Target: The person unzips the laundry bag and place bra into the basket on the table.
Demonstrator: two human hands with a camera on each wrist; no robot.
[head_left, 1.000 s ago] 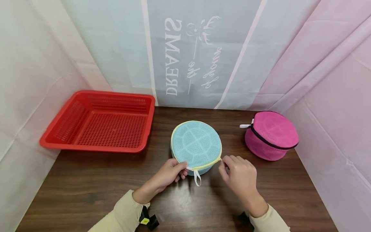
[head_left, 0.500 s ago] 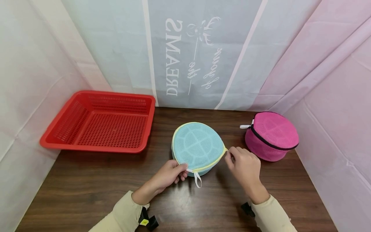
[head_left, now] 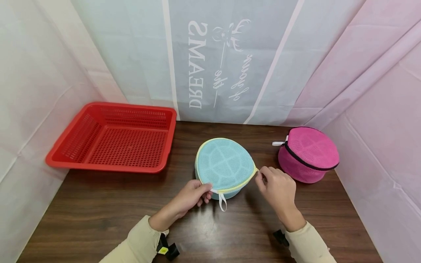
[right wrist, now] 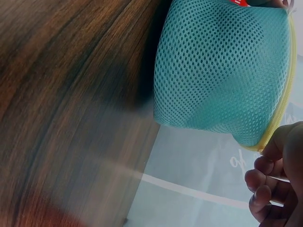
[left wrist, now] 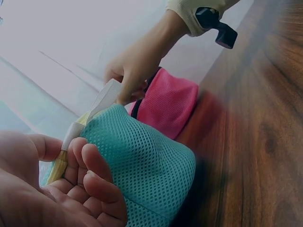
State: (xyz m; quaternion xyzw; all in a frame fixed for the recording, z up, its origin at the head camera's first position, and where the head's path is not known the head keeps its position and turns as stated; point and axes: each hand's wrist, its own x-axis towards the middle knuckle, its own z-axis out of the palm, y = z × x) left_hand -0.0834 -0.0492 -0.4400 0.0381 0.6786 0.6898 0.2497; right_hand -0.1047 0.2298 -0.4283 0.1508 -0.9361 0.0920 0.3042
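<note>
A round light-blue mesh laundry bag [head_left: 223, 160] sits on the table between both hands, its lid lying flat over the top. Yellow zipper tape [head_left: 241, 184] runs along the lid's edge. My left hand [head_left: 192, 195] pinches the near-left rim between thumb and fingers, beside a hanging white loop [head_left: 222, 202]. At the right of the rim, my right hand [head_left: 277, 188] pinches the zipper pull, which its fingertips mostly hide. The rim stretches to a point there. In the right wrist view the mesh side [right wrist: 213, 71] dents inward below the zipper.
A red perforated plastic basket [head_left: 131, 170] stands at the back left, with nothing in it. To the right is a zipped pink mesh bag [head_left: 310, 149] with black trim and a white loop. Cloth curtains [head_left: 223, 113] hang along the table's back and sides.
Over the past second my right hand has moved right and slightly away from me, drawing the bag's rim into a point. My left hand keeps its grip in nearly the same place.
</note>
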